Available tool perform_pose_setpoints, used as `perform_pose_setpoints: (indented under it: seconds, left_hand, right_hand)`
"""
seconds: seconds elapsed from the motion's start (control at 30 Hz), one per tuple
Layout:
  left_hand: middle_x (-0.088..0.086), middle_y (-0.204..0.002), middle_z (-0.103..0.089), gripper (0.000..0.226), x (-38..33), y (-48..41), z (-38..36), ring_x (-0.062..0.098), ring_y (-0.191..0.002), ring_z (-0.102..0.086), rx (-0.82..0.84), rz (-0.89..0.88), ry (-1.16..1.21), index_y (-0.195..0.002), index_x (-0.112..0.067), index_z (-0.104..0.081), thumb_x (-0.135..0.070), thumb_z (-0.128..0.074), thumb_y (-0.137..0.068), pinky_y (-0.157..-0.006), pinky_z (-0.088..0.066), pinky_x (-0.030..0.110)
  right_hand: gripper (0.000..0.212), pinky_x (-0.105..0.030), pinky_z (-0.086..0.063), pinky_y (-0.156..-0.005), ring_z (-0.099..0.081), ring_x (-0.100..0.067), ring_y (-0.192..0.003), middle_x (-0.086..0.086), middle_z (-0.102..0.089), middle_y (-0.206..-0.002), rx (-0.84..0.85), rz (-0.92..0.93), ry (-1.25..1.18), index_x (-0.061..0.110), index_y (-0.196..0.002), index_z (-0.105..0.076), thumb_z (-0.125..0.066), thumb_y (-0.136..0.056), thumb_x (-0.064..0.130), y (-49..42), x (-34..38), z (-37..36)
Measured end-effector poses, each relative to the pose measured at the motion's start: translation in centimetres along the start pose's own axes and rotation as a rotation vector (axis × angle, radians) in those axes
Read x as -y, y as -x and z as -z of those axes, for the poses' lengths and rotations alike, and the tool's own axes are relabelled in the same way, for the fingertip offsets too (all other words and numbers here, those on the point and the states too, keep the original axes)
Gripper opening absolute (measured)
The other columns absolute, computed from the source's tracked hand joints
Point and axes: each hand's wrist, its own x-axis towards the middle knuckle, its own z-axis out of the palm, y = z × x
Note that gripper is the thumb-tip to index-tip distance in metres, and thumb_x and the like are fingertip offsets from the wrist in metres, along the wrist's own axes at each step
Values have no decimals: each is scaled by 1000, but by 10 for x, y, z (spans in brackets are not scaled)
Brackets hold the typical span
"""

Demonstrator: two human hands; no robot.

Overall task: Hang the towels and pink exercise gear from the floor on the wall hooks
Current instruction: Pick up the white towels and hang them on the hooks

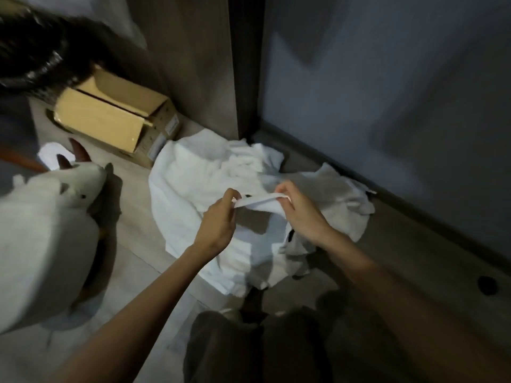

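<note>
White, at the far left: what is that?

It is a soft white plush toy animal (49,222) lying on the pale wood-look floor (138,244). Behind it stands an open tan cardboard box (110,117).

And the middle?

A crumpled heap of white terry towels (193,172) lies on the floor, in the corner where a brown wooden panel (210,64) meets a grey wall (387,92). Both bare arms reach in from below.

What are the hands doing?

The left hand (218,219) pinches one end of a towel's flat hemmed edge (260,201) between thumb and fingertips. The right hand (301,214), just beside it, pinches the other end with curled fingers. The edge is stretched between them, lifted slightly above the heap.

Anything further right?

A small dark round object (487,285) sits on the floor near the grey skirting board (414,186); it is too blurred to identify.
</note>
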Motion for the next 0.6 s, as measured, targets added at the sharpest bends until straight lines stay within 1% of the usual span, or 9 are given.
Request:
perform_pose_setpoints:
  seconds: [0.03,0.1,0.2,0.27,0.33,0.43,0.5,0.53,0.6]
  left_hand:
    - [4,-77,-55,11,-27,1,24,19,-63,-46,-26,0,50,-102,-18,-42,-11,-37,-96,-53,-32,30]
    - [1,-80,-56,9,-87,2,76,14,-65,-48,-104,-56,116,-98,-17,-45,-12,-37,-97,-58,-37,25]
    - [-3,-83,-54,14,-187,6,160,14,-74,-51,-243,-199,210,-88,-22,-45,-21,-37,-100,-66,-42,31]
    - [-6,-82,-54,16,-251,11,219,11,-75,-52,-303,-278,270,-89,-22,-47,-25,-37,-100,-66,-41,30]
    - [-5,-83,-56,19,-310,22,276,10,-75,-52,-354,-370,276,-92,-17,-51,-30,-39,-99,-66,-42,32]
    - [-3,-78,-57,21,-385,43,342,9,-70,-53,-410,-495,326,-88,-15,-54,-34,-49,-95,-63,-41,26]
    - [-6,-75,-55,21,-422,55,370,7,-67,-51,-435,-551,334,-85,-13,-54,-32,-53,-93,-61,-39,20]
    - [-5,-75,-55,22,-437,61,381,10,-68,-52,-440,-574,321,-84,-11,-53,-31,-53,-94,-61,-40,21]
    - [4,-78,-57,18,-454,63,399,21,-70,-54,-449,-578,279,-82,-9,-51,-23,-50,-94,-63,-44,35]
  right_hand:
    - [12,-29,-40,-69,-54,-17,-87,-2,-57,-98,-26,27,6,16,-102,-48,-37,-98,18,9,29,27]
    - [10,-26,-36,-70,-54,-16,-85,1,-58,-96,-107,82,58,24,-98,-46,-38,-98,19,27,89,83]
    - [13,-24,-32,-67,-53,-17,-81,0,-58,-90,-254,149,82,16,-102,-51,-40,-95,12,59,189,170]
    - [14,-25,-32,-65,-51,-14,-76,1,-57,-85,-363,214,73,13,-101,-52,-41,-93,9,84,259,226]
    - [14,-24,-34,-63,-49,-10,-71,2,-56,-81,-474,277,65,15,-99,-52,-41,-93,9,113,321,277]
    - [15,-20,-37,-64,-51,-10,-70,0,-59,-81,-567,373,89,17,-98,-53,-42,-93,9,163,402,342]
    - [15,-11,-36,-62,-50,-7,-68,0,-59,-80,-617,431,140,15,-99,-54,-42,-93,9,197,446,378]
    - [15,-9,-35,-61,-49,-6,-68,1,-58,-80,-656,456,157,14,-99,-54,-42,-93,9,212,464,394]
    - [13,-13,-36,-62,-49,-4,-70,1,-59,-83,-755,488,171,13,-100,-55,-44,-93,11,243,494,423]
